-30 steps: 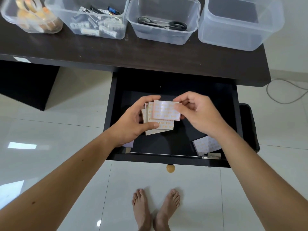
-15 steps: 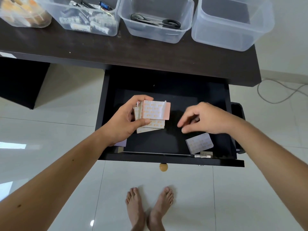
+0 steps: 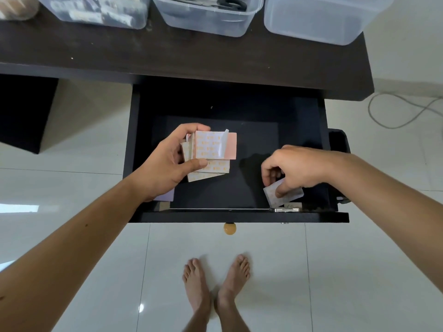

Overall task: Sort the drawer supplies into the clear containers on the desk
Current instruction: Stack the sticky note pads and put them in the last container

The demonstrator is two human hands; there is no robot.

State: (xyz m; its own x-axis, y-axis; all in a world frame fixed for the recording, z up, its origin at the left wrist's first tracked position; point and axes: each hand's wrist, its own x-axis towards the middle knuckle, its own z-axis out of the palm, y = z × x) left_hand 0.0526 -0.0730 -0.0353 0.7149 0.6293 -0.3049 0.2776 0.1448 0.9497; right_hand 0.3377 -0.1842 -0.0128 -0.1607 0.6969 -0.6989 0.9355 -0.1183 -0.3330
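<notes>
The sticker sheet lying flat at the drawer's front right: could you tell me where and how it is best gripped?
Probably by its free left edge, from above. The sheet lies flat on the drawer floor close to the front wall, so fingertips should lift that edge, then pinch. The right hand is already on it.

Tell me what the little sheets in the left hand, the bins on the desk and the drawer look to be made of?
Sheets: likely paper-backed adhesive pads; a white liner peels off a matte pink layer at one corner.
Bins: clear, slightly frosted plastic; contents show through the walls.
Drawer: probably dark laminated board, matte, with a round wooden-looking knob.
</notes>
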